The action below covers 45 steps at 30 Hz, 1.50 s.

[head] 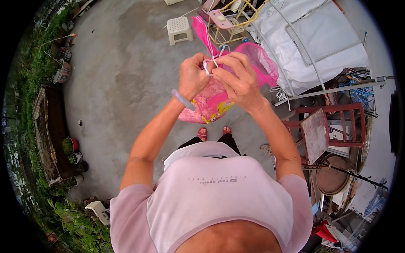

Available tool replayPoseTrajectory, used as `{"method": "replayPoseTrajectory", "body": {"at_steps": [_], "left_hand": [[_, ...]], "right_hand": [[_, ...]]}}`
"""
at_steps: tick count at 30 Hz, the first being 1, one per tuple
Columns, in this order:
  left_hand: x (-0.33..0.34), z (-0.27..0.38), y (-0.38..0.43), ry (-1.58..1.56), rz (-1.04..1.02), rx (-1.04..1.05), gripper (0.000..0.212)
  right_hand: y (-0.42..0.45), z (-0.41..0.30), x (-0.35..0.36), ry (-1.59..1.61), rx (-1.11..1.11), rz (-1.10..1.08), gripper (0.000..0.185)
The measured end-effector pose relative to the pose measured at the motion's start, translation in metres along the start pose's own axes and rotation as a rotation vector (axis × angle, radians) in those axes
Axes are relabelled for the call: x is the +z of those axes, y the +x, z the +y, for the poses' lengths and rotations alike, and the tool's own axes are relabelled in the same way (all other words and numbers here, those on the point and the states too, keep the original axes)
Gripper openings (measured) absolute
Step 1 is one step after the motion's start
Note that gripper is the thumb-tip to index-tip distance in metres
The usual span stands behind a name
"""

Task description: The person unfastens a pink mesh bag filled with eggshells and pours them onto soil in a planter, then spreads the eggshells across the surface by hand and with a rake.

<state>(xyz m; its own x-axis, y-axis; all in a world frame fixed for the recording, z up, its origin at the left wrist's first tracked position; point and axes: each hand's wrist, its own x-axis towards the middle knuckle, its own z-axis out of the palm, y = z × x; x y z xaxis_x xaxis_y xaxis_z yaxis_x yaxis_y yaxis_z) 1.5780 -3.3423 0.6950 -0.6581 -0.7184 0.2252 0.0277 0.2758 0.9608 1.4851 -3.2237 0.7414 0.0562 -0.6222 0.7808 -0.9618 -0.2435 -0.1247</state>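
Both my hands are raised in front of me at a white cord around the gathered neck of a pink mesh bag [215, 91]. My left hand [193, 76], with a pale lilac bangle [183, 100] at the wrist, pinches a loop of the white cord [208, 68]. My right hand [239, 79] holds the cord between thumb and fingers just beside it. The bag hangs below my hands with pink and yellow contents showing through the mesh. A pink strip of the mesh sticks up beyond the knot, and loose mesh spreads out behind my right hand.
A white plastic stool [179, 29] and a yellow-framed cart [232, 23] stand ahead on the concrete floor. A white sheet [310, 44] with metal poles, a red wooden chair [316, 136] and blue hangers [362, 95] are at the right. A long planter [52, 136] and potted plants line the left.
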Motion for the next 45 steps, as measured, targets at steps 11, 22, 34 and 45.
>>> {"method": "replayPoseTrajectory", "body": {"at_steps": [11, 22, 34, 45], "left_hand": [[0.021, 0.02, -0.03, 0.222, -0.084, 0.458, 0.01], [0.031, -0.005, -0.022, 0.257, -0.201, 0.244, 0.01], [0.037, -0.006, -0.015, 0.246, -0.219, 0.074, 0.018], [0.046, 0.01, -0.014, 0.345, -0.286, 0.156, 0.019]], "right_hand": [[-0.012, -0.027, -0.078, 1.069, 0.544, -0.367, 0.013], [-0.018, -0.059, -0.123, 0.965, 0.024, -0.623, 0.026], [-0.03, -0.048, -0.173, 0.965, 0.045, -0.719, 0.052], [-0.031, -0.02, -0.186, 1.208, 0.403, -0.421, 0.042]]}}
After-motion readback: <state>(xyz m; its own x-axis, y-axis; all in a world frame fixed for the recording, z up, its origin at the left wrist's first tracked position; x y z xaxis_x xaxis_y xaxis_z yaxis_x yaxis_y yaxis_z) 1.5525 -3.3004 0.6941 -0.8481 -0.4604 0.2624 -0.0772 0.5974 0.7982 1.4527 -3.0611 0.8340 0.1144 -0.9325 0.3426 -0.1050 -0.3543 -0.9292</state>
